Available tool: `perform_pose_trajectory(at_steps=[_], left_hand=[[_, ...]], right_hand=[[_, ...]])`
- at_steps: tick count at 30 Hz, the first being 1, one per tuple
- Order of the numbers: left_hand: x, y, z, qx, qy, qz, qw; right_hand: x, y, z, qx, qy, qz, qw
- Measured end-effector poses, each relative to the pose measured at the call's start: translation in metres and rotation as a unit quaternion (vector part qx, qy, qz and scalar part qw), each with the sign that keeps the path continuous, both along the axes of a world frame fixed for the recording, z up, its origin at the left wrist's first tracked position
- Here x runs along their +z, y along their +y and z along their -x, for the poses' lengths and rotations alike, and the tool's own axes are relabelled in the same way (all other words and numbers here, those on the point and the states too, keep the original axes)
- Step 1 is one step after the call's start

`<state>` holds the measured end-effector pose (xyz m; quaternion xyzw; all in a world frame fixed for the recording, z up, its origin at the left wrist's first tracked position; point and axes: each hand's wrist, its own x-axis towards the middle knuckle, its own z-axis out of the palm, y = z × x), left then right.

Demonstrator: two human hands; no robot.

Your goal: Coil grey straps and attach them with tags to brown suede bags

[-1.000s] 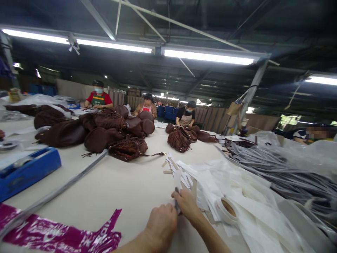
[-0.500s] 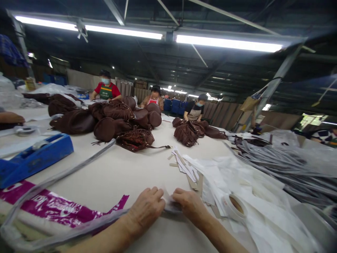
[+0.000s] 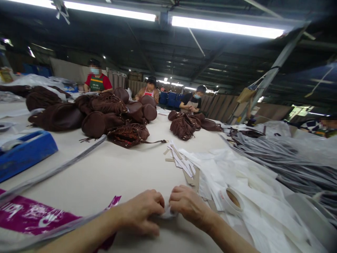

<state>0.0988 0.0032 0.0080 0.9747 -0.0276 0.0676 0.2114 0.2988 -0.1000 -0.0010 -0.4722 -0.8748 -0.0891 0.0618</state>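
My left hand (image 3: 143,210) and my right hand (image 3: 187,205) meet at the near edge of the pale table (image 3: 116,172). Both are closed, pinching a small white piece (image 3: 166,213) between their fingertips. From under my left hand a long grey wrapped strap (image 3: 60,167) runs away to the left and loops back across the table. A roll of white tape (image 3: 230,199) lies just right of my right hand. Loose white paper strips (image 3: 184,163) lie beyond my hands.
A blue tape dispenser (image 3: 25,153) and a magenta printed cloth (image 3: 31,218) lie at the left. Piles of brown fringed bags (image 3: 105,119) fill the far table, where three people work. Grey straps in plastic (image 3: 284,165) and white sheets (image 3: 252,196) cover the right.
My hands have come down from upright to flat on the table, closer together on the white piece. The camera has tilted and shifted slightly.
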Motion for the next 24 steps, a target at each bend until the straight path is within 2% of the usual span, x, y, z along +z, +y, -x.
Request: perform_pose_trajectory(at_steps=[2,4,5,8,13,15,19,24], left_hand=[[0.005,0.005,-0.004,0.017,-0.006,0.111,0.994],[0.005,0.011,-0.011,0.049,-0.049,0.129,0.989],[0.004,0.014,-0.016,0.05,-0.07,0.107,0.991],[-0.005,0.019,-0.03,-0.003,-0.084,0.031,0.996],[-0.021,0.019,-0.039,0.043,-0.084,0.056,0.994],[-0.024,0.017,-0.039,0.021,-0.082,0.047,0.995],[-0.025,0.011,-0.039,-0.051,-0.061,-0.044,0.996],[-0.021,0.011,-0.043,-0.068,-0.036,-0.096,0.992]], right_hand=[[0.002,-0.001,-0.002,-0.001,0.022,0.01,1.0],[0.001,-0.002,-0.003,0.003,0.052,0.017,0.999],[-0.001,-0.003,-0.005,0.007,0.071,0.022,0.997],[-0.009,-0.004,-0.008,-0.003,0.137,0.036,0.99],[-0.014,-0.007,-0.011,-0.126,0.231,0.081,0.961],[-0.014,-0.008,-0.011,-0.148,0.233,0.105,0.955],[-0.014,-0.012,-0.012,-0.161,0.241,0.111,0.951],[-0.019,-0.009,-0.015,-0.154,0.311,0.115,0.931]])
